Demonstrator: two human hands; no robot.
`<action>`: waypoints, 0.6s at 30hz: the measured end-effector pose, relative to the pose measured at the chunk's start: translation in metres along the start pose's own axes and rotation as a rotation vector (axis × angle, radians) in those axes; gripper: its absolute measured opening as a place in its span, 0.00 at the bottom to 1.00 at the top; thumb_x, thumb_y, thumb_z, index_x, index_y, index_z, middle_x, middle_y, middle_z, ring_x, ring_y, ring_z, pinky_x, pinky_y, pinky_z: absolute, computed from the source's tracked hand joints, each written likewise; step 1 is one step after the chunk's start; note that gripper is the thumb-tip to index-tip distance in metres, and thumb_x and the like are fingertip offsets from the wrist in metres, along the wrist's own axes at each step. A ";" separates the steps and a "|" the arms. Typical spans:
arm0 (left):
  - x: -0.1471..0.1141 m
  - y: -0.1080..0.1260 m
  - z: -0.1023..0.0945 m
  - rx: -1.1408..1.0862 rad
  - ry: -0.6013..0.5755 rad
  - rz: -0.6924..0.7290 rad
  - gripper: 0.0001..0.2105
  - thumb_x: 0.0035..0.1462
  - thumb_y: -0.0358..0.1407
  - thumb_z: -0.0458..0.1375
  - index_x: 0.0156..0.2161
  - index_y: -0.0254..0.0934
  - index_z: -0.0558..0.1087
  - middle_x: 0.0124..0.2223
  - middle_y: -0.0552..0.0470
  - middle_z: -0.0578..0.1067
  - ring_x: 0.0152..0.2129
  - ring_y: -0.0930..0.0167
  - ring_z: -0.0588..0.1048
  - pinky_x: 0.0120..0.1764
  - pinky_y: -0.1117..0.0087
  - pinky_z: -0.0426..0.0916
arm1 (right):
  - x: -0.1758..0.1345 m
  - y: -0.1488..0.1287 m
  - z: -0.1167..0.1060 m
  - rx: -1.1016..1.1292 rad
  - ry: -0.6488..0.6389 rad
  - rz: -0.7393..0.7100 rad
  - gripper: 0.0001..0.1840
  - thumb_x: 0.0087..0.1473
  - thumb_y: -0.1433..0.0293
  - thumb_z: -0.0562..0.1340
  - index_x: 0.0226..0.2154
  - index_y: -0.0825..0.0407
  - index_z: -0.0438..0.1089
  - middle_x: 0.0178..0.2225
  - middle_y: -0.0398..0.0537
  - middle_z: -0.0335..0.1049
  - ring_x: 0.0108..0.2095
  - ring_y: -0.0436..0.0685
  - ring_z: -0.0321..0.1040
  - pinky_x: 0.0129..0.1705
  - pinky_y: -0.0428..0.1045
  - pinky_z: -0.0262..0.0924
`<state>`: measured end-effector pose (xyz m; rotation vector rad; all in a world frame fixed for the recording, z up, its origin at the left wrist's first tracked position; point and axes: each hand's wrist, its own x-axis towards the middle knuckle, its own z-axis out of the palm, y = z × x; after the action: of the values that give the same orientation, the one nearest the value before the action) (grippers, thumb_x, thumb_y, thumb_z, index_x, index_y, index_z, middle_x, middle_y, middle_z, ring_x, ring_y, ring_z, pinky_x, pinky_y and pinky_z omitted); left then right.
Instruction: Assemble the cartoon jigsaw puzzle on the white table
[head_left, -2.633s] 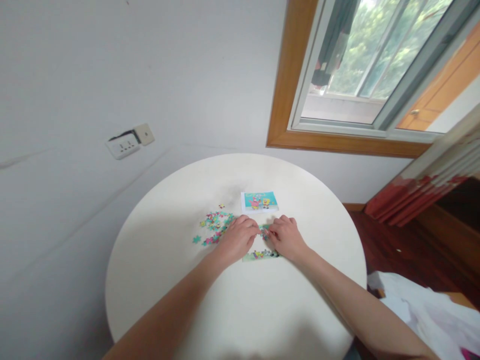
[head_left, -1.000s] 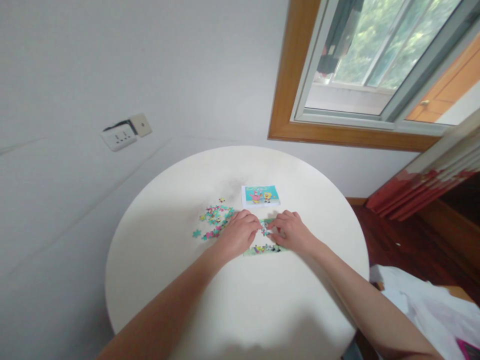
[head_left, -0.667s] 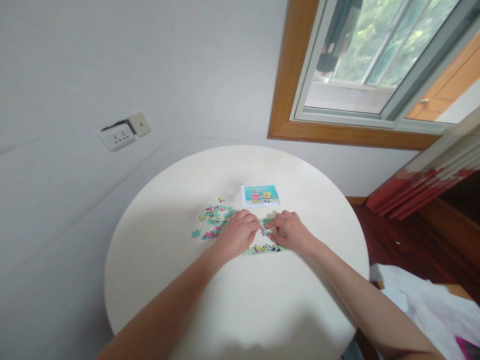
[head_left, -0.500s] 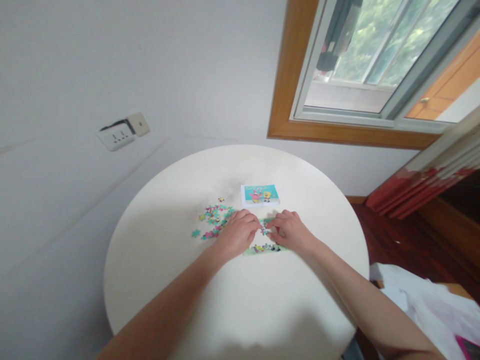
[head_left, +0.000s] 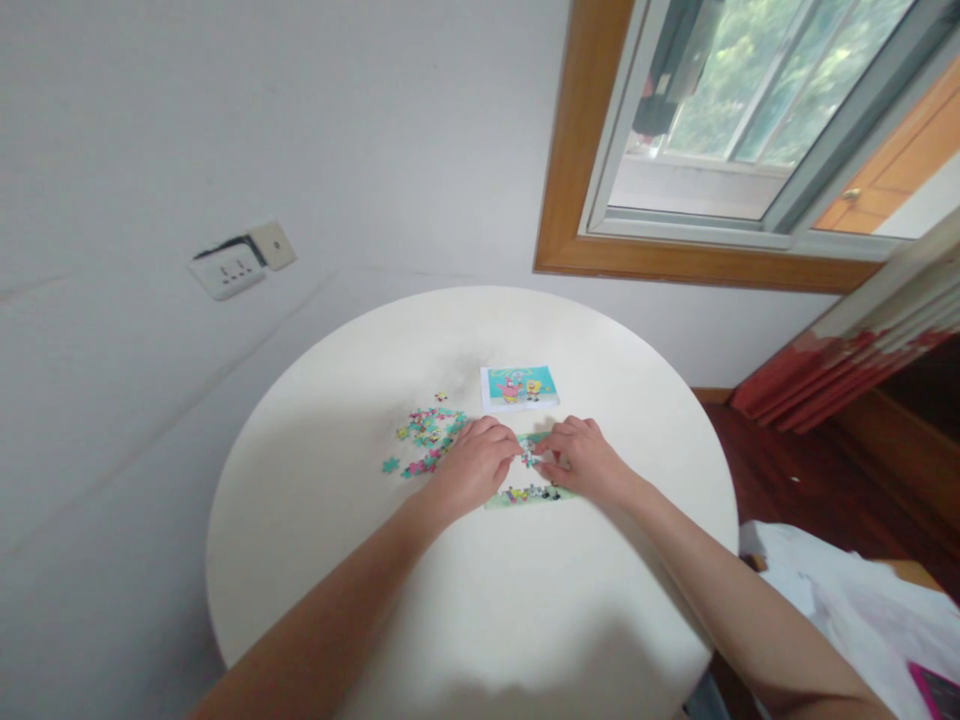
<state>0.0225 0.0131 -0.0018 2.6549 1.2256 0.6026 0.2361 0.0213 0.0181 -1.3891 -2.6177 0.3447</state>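
Note:
On the white round table, my left hand and my right hand face each other over a partly assembled jigsaw puzzle. Small puzzle pieces lie between my fingertips, and both hands are closed on them. Exactly how the fingers grip is too small to tell. The lower strip of the puzzle is joined, showing cartoon figures on green. My hands hide parts of the upper strip. Just left of my left hand is a heap of loose puzzle pieces, some of them under its edge from this view.
Behind my hands lies a picture card with a pink and a yellow cartoon figure. One loose piece sits apart at the back. A wall socket, a wood-framed window, a red-white curtain and white plastic surround the table.
The view has shifted very slightly. Both hands stay at the same place over the puzzle, with hardly any finger movement visible.

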 end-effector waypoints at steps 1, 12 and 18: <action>0.000 0.000 0.000 0.001 0.000 -0.002 0.10 0.59 0.27 0.54 0.40 0.40 0.76 0.41 0.51 0.76 0.43 0.65 0.67 0.50 0.60 0.61 | 0.000 0.000 0.000 -0.004 -0.003 0.001 0.11 0.55 0.63 0.62 0.41 0.46 0.74 0.35 0.46 0.71 0.41 0.56 0.62 0.43 0.52 0.47; -0.001 0.000 -0.001 0.009 0.000 -0.002 0.10 0.59 0.27 0.54 0.40 0.39 0.76 0.41 0.51 0.76 0.44 0.65 0.67 0.50 0.61 0.61 | -0.001 0.001 0.001 -0.025 0.013 -0.011 0.11 0.56 0.62 0.61 0.41 0.47 0.75 0.36 0.47 0.71 0.41 0.57 0.62 0.43 0.52 0.46; 0.000 -0.001 0.000 0.008 0.000 -0.004 0.10 0.59 0.27 0.54 0.41 0.40 0.76 0.41 0.51 0.76 0.44 0.65 0.67 0.50 0.61 0.61 | -0.001 0.001 0.002 -0.004 0.004 -0.019 0.12 0.56 0.62 0.62 0.42 0.46 0.74 0.36 0.47 0.71 0.41 0.57 0.62 0.43 0.52 0.46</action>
<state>0.0219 0.0130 -0.0024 2.6578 1.2360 0.5986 0.2367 0.0207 0.0163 -1.3634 -2.6277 0.3343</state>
